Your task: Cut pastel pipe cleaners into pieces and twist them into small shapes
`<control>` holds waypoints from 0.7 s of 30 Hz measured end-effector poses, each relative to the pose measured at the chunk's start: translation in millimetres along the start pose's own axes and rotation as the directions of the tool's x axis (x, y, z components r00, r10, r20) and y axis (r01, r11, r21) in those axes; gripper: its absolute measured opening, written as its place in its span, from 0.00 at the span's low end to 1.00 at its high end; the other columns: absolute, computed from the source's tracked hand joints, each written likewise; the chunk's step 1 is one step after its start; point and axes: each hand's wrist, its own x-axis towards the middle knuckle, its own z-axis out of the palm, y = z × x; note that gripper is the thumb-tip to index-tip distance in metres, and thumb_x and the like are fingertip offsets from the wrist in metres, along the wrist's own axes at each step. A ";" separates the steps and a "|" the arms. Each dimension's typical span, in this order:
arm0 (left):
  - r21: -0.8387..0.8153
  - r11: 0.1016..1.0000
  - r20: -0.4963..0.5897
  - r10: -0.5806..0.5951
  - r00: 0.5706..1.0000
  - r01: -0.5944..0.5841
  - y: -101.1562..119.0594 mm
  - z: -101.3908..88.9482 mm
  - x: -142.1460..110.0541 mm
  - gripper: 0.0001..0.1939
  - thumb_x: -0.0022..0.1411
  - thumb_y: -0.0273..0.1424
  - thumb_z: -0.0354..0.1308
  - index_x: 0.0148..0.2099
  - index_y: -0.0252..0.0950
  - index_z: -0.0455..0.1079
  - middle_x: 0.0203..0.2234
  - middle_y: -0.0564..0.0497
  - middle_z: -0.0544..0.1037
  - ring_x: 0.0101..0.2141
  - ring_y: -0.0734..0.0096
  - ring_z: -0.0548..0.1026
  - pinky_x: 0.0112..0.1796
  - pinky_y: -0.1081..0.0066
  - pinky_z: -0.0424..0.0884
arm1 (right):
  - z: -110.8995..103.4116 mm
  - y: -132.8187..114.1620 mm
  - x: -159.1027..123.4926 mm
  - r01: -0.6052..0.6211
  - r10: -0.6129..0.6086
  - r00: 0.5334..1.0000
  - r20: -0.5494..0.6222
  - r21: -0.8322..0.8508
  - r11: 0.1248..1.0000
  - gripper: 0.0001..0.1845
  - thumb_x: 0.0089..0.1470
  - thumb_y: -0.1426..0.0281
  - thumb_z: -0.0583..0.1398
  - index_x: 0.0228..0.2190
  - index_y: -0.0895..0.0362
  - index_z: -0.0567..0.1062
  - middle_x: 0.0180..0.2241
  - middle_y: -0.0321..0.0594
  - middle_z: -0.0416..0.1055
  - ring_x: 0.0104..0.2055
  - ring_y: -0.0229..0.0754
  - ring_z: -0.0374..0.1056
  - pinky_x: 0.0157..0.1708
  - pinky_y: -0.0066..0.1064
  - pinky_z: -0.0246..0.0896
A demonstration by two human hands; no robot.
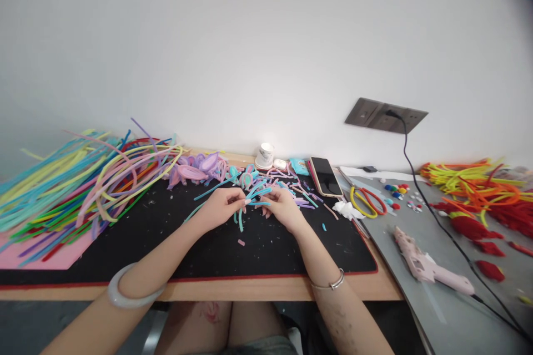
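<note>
Blue and teal pipe cleaners are gathered between my two hands, just above the black mat. My left hand pinches them from one side. From the other side my right hand has its fingers closed around the same bunch. Several ends fan out upward, and a few teal ends hang below my fingers. Behind my hands lie finished-looking teal and pink looped pieces and purple and pink looped petals. Cut pipe cleaner pieces are scattered right of my right hand.
A large heap of long pipe cleaners covers the left side. At the back stand a small cup and a phone. Scissors, pompoms, a corded pink glue gun and red-orange pipe cleaners lie to the right.
</note>
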 end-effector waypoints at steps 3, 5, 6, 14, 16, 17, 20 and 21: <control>0.008 1.000 0.002 0.006 1.000 -0.006 0.2 0.5 0.0 0.13 0.56 0.34 0.49 0.25 0.32 0.67 0.19 0.55 0.68 0.22 0.77 0.62 0.24 0.77 0.57 | 0.4 -0.4 -0.2 0.021 -0.021 1.000 -0.003 0.012 1.000 0.05 0.45 0.70 0.56 0.23 0.59 0.69 0.15 0.31 0.64 0.15 0.30 0.60 0.15 0.22 0.58; 0.012 1.000 0.003 0.006 1.000 -0.006 0.3 0.8 0.0 0.13 0.56 0.34 0.49 0.25 0.32 0.67 0.19 0.54 0.68 0.21 0.77 0.62 0.24 0.77 0.57 | 0.8 -1.8 -1.0 0.030 -0.030 1.000 -0.006 0.009 1.000 0.04 0.44 0.71 0.57 0.25 0.59 0.69 0.14 0.31 0.63 0.16 0.31 0.60 0.15 0.22 0.58; 0.014 1.000 0.002 0.005 1.000 -0.005 0.2 0.9 -0.1 0.13 0.56 0.34 0.49 0.25 0.32 0.67 0.19 0.54 0.68 0.21 0.77 0.63 0.24 0.77 0.57 | 1.0 -2.8 -1.4 0.027 -0.027 1.000 -0.007 0.003 1.000 0.04 0.43 0.72 0.57 0.26 0.59 0.70 0.15 0.31 0.63 0.16 0.32 0.61 0.14 0.22 0.58; -0.017 1.000 0.029 0.000 1.000 0.000 0.1 2.0 -0.8 0.11 0.55 0.33 0.51 0.26 0.32 0.68 0.20 0.53 0.71 0.22 0.76 0.65 0.25 0.77 0.60 | 0.9 -4.1 -3.2 0.032 -0.032 0.999 -0.015 0.007 0.999 0.02 0.42 0.74 0.56 0.23 0.59 0.70 0.15 0.31 0.63 0.15 0.32 0.60 0.14 0.23 0.58; -0.040 0.999 0.052 -0.012 0.999 0.014 0.1 2.4 -0.6 0.11 0.55 0.33 0.51 0.26 0.32 0.68 0.20 0.53 0.71 0.22 0.76 0.66 0.25 0.77 0.60 | 0.2 -3.6 -3.1 0.047 -0.047 0.999 -0.010 -0.001 0.999 0.02 0.42 0.74 0.56 0.23 0.59 0.70 0.14 0.30 0.62 0.15 0.31 0.59 0.15 0.23 0.57; -0.054 0.998 0.062 -0.020 0.998 0.023 -0.1 2.6 -0.4 0.12 0.55 0.34 0.51 0.26 0.32 0.69 0.20 0.52 0.72 0.23 0.75 0.67 0.26 0.76 0.61 | -0.2 -3.6 -3.1 0.054 -0.054 0.999 -0.004 -0.007 0.998 0.02 0.42 0.74 0.56 0.23 0.59 0.70 0.14 0.30 0.62 0.15 0.31 0.59 0.15 0.23 0.57; -0.102 0.993 0.100 -0.049 0.994 0.059 -1.4 3.0 0.4 0.12 0.55 0.35 0.51 0.27 0.32 0.69 0.21 0.51 0.74 0.24 0.73 0.69 0.26 0.76 0.62 | -0.4 -4.9 -3.6 0.068 -0.068 0.998 0.007 -0.014 0.998 0.03 0.43 0.73 0.56 0.22 0.59 0.70 0.14 0.31 0.62 0.15 0.31 0.59 0.16 0.23 0.56; -0.117 0.991 0.113 -0.058 0.992 0.071 -2.1 3.1 0.7 0.13 0.55 0.36 0.51 0.27 0.32 0.69 0.22 0.50 0.74 0.24 0.72 0.70 0.26 0.75 0.63 | -0.2 -5.5 -3.8 0.070 -0.070 0.998 0.004 -0.008 0.998 0.03 0.43 0.73 0.57 0.22 0.59 0.70 0.15 0.31 0.63 0.15 0.31 0.59 0.16 0.23 0.56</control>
